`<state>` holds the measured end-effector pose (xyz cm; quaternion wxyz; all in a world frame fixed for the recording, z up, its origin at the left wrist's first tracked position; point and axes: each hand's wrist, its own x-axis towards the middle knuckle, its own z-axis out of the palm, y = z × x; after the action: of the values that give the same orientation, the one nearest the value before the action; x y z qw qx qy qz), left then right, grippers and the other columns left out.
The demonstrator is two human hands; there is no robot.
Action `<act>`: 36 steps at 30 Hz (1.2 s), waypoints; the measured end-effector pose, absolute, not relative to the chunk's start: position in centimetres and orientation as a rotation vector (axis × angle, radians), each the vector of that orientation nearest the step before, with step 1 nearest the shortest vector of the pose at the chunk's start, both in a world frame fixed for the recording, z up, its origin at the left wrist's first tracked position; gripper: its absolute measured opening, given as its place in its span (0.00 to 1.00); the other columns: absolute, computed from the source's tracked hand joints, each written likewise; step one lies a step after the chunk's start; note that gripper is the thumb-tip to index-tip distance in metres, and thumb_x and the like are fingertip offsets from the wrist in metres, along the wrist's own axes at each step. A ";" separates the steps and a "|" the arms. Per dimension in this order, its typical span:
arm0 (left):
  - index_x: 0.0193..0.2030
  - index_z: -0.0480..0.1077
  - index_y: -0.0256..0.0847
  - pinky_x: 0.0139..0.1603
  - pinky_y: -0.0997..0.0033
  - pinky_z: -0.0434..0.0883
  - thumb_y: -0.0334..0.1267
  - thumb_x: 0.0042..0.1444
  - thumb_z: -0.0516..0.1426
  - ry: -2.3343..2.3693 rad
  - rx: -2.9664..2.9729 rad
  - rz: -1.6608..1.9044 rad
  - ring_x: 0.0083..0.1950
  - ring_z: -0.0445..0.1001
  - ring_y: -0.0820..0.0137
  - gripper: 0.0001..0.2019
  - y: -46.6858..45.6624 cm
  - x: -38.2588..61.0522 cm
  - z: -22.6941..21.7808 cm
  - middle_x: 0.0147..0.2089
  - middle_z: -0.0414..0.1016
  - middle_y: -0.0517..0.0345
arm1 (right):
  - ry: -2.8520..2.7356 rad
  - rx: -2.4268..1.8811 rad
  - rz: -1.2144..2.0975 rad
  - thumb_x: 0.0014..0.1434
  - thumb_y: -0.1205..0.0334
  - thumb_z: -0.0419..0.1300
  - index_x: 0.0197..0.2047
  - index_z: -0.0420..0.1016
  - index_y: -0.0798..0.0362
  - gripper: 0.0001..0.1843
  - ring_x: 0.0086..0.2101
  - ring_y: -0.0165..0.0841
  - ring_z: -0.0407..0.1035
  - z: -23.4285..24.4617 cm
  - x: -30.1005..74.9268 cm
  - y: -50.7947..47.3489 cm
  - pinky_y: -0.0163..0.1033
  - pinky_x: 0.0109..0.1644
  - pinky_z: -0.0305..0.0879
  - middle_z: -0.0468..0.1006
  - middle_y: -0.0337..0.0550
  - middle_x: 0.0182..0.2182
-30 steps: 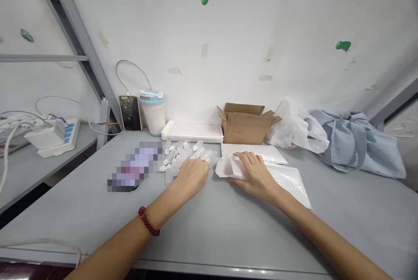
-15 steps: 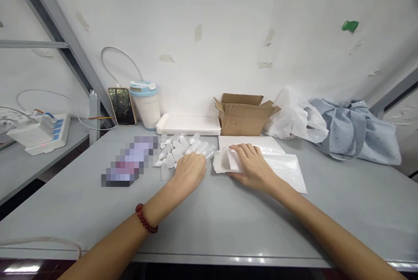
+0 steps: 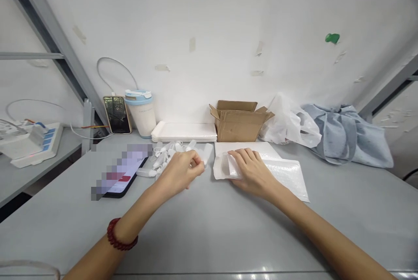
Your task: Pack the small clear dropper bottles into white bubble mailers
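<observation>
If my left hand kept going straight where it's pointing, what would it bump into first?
Probably the small, flat-looking translucent white plastic piece just past the left hand. Depth is unclear, though, so it might pass above it.

White pieces (image 3: pixel 163 158) part-hidden by left hand (image 3: pixel 181 169), phone screen (image 3: pixel 126 173) partly pixelated, forearms (image 3: pixel 313 219) cropped below

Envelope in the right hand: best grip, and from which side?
Probably just behind its open end, coming from the right, as the right hand does, with fingers over the top. The envelope looks flat and pliant, and its open end faces the left hand, so a hold from the right should leave the opening clear.
</observation>
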<state>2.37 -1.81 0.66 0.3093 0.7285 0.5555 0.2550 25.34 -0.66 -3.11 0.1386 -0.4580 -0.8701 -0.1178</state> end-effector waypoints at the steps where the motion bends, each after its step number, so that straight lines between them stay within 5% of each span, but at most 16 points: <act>1: 0.26 0.63 0.40 0.18 0.75 0.61 0.42 0.51 0.50 1.443 1.925 0.644 0.15 0.63 0.77 0.08 -1.9 2.3 0.8 0.25 0.70 0.63 | -2.523 -1.325 -0.326 0.47 0.62 0.58 0.54 0.59 0.58 0.30 0.44 0.46 0.59 -3.1 25.3 -0.7 0.46 0.43 0.56 0.68 0.54 0.46; 7: 0.24 0.65 0.39 0.20 0.77 0.56 0.36 0.47 0.51 1.403 2.098 0.578 0.21 0.62 0.75 0.05 -2.1 2.4 0.7 0.20 0.65 0.64 | -2.551 -1.312 -0.275 0.44 0.65 0.55 0.54 0.59 0.58 0.31 0.44 0.45 0.58 -3.2 25.2 -0.8 0.47 0.45 0.56 0.67 0.53 0.46; 14: 0.23 0.67 0.38 0.22 0.77 0.59 0.35 0.45 0.53 1.405 1.958 0.768 0.24 0.66 0.73 0.05 -1.8 2.9 0.4 0.23 0.69 0.61 | -2.549 -1.279 -0.137 0.42 0.66 0.55 0.53 0.60 0.56 0.31 0.44 0.45 0.58 -3.0 24.7 -1.3 0.48 0.45 0.56 0.68 0.52 0.46; 22: 0.25 0.67 0.37 0.17 0.78 0.58 0.38 0.48 0.56 1.354 1.627 0.909 0.16 0.62 0.77 0.06 -1.2 2.7 0.1 0.16 0.66 0.64 | -2.520 -1.282 0.012 0.44 0.67 0.55 0.53 0.59 0.55 0.30 0.45 0.44 0.58 -2.8 24.5 -1.6 0.48 0.47 0.57 0.68 0.51 0.45; 32: 0.26 0.67 0.37 0.23 0.77 0.64 0.40 0.50 0.58 1.021 1.564 1.123 0.22 0.67 0.76 0.09 -2.1 3.4 0.7 0.21 0.71 0.61 | -2.458 -1.253 0.152 0.46 0.66 0.55 0.52 0.60 0.55 0.27 0.44 0.42 0.60 -2.7 23.9 -2.5 0.47 0.46 0.59 0.68 0.50 0.44; 36: 0.24 0.65 0.38 0.20 0.77 0.61 0.41 0.50 0.56 1.176 1.569 0.946 0.18 0.63 0.77 0.10 -2.0 3.6 0.7 0.17 0.68 0.63 | -2.448 -1.265 0.212 0.46 0.67 0.55 0.52 0.60 0.56 0.27 0.44 0.42 0.60 -2.6 23.8 -2.5 0.48 0.47 0.59 0.69 0.51 0.44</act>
<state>3.60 -2.04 0.74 0.4640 0.6385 0.4784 0.3849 23.78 -2.54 -2.58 0.1879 -0.4497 -0.8699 0.0754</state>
